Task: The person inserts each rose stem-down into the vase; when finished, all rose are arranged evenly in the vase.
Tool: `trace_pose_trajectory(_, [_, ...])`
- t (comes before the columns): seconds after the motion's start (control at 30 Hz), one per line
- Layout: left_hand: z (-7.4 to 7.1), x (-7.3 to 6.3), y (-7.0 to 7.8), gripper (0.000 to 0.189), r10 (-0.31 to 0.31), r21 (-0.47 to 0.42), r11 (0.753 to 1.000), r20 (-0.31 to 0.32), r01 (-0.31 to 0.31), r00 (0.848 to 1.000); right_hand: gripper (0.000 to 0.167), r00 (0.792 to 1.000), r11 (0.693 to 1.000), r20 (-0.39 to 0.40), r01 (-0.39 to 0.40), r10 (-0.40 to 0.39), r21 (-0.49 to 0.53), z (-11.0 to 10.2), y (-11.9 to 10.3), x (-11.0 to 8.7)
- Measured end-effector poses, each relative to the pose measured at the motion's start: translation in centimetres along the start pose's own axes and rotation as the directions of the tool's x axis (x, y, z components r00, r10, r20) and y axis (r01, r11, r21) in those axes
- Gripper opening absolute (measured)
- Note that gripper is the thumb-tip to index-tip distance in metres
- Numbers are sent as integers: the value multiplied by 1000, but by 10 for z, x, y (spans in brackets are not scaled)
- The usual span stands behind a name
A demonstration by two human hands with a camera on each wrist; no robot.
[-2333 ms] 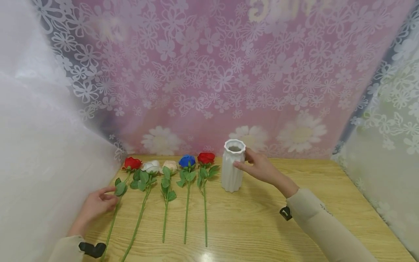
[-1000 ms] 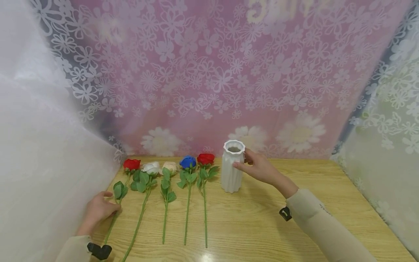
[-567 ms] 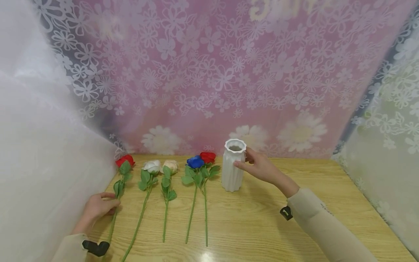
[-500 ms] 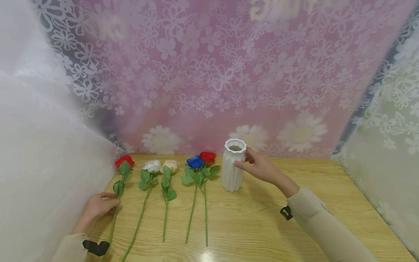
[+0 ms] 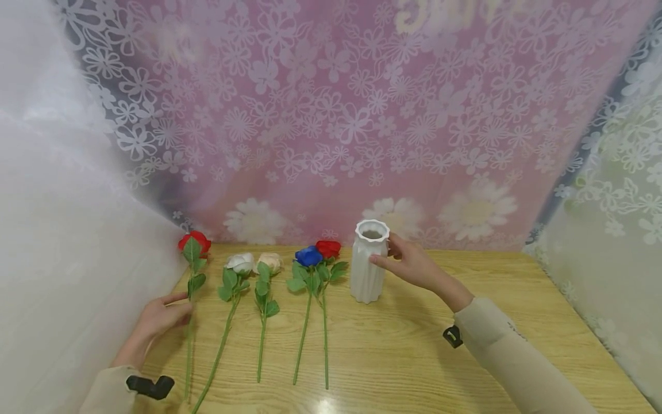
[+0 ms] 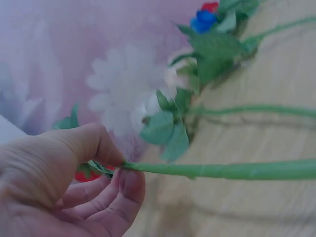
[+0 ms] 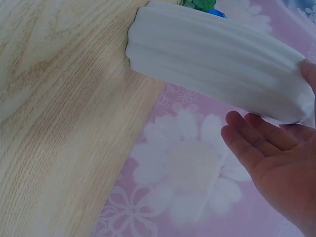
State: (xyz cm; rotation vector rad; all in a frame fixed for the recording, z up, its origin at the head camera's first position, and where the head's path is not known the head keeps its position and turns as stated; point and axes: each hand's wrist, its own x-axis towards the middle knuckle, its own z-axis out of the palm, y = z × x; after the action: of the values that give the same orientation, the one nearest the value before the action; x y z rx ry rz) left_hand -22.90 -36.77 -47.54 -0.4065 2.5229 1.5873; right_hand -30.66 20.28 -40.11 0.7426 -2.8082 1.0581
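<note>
At the left of the head view, my left hand (image 5: pixel 164 316) pinches the green stem of a red rose (image 5: pixel 198 244) between thumb and fingers. The stem (image 6: pixel 222 170) runs out from the fingertips in the left wrist view, its bloom mostly behind the hand. The rose is raised off the table and stands nearly straight in view. My right hand (image 5: pixel 408 264) holds a white fluted vase (image 5: pixel 366 276) near its neck, thumb in front and fingers behind. In the right wrist view the vase (image 7: pixel 212 54) lies across the top, thumb at its upper end. The vase stands upright, its mouth open.
On the wooden table (image 5: pixel 403 356) lie a white rose (image 5: pixel 239 263), a cream rose (image 5: pixel 270 263), a blue rose (image 5: pixel 308 255) and a second red rose (image 5: pixel 328 248), stems toward me. A pink floral cloth (image 5: pixel 310 144) hangs behind; a pale sheet (image 5: pixel 77 230) closes the left side.
My left hand has taken hold of the left red rose's stem and raised it, swinging the stem upright. The blue rose has shifted right against the other red rose. My right hand stays on the vase.
</note>
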Motion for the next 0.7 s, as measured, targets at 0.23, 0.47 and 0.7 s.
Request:
trace_pose_trajectory(0.23, [7,-5,24,79,103,-75,992,28,-101,994,73,1000,1000,6,0,0,7,0,0,1])
trace_pose_trajectory(0.47, [21,-12,56,85,211,-192,960,13,-205,977,74,1000,1000,4,-1,1,1,0,-2,0])
trace_pose_trajectory(0.7, [40,-18,87,83,283,-233,930,-42,-285,958,74,1000,1000,9,3,-3,4,-1,-1,0])
